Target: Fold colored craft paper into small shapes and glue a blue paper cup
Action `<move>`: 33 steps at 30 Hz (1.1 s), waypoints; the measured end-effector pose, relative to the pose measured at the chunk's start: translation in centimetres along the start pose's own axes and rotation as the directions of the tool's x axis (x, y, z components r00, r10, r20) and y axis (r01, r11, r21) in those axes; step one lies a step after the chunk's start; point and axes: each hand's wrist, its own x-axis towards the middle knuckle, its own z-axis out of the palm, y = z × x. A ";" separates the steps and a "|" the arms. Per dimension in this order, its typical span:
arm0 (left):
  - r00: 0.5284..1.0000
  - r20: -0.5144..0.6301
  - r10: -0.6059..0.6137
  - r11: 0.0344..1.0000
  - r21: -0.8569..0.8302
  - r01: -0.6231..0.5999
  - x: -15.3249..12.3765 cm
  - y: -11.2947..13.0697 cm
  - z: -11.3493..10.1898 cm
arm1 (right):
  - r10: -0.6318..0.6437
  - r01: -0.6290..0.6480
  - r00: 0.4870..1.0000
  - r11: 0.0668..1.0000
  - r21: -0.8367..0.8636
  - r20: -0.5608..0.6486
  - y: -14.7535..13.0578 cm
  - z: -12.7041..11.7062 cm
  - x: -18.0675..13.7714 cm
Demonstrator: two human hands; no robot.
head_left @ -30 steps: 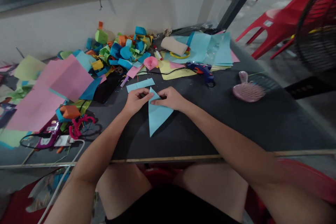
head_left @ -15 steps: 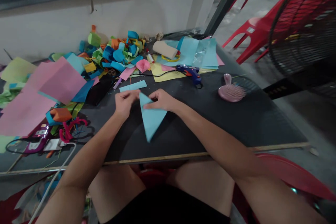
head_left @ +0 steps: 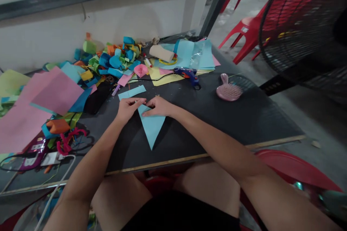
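Note:
Both hands are on a light blue sheet of paper (head_left: 152, 130) folded to a triangle, its point toward me, over the black table (head_left: 187, 137). My left hand (head_left: 129, 109) pinches its upper left corner between thumb and fingers. My right hand (head_left: 160, 107) grips the top edge, thumb lying on the front face and fingers behind. The paper's far side is hidden by the hands. Just beyond my left hand lies a light blue paper strip (head_left: 132, 92).
Behind are a blue glue gun (head_left: 188, 75), a heap of folded coloured paper (head_left: 115, 61) and blue sheets (head_left: 187, 53). Pink sheets (head_left: 55, 92) lie at left. To the right are a pink hairbrush (head_left: 229, 92) and a black fan (head_left: 300, 25) beside the table.
The top of the blue triangle has tilted, and both hands have come closer together at its upper edge. The whole view has shifted a little as the head turned.

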 end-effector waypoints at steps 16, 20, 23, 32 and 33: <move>0.970 -0.244 -0.013 0.998 0.058 0.028 1.3 0.0 -2.1 | 0.182 -0.199 0.971 0.974 0.106 0.153 0.0 -0.6 -0.3; 0.798 -0.599 0.061 0.994 -0.040 -0.106 2.1 1.6 -6.1 | 0.179 -0.181 0.983 0.982 0.058 0.044 0.3 -0.5 -0.1; 0.531 -0.794 0.296 0.936 0.130 -0.328 1.8 4.3 -9.7 | 0.188 -0.188 0.982 0.981 0.039 -0.008 0.3 -0.3 0.0; 0.992 0.068 -0.109 0.967 0.241 0.089 2.1 7.8 -7.7 | 0.072 -0.067 0.986 0.997 -0.034 0.148 0.5 0.1 -0.1; 0.892 0.297 -0.342 0.912 0.335 0.238 2.1 7.1 -7.4 | 0.068 -0.066 0.989 0.998 -0.017 0.131 0.5 0.1 -0.2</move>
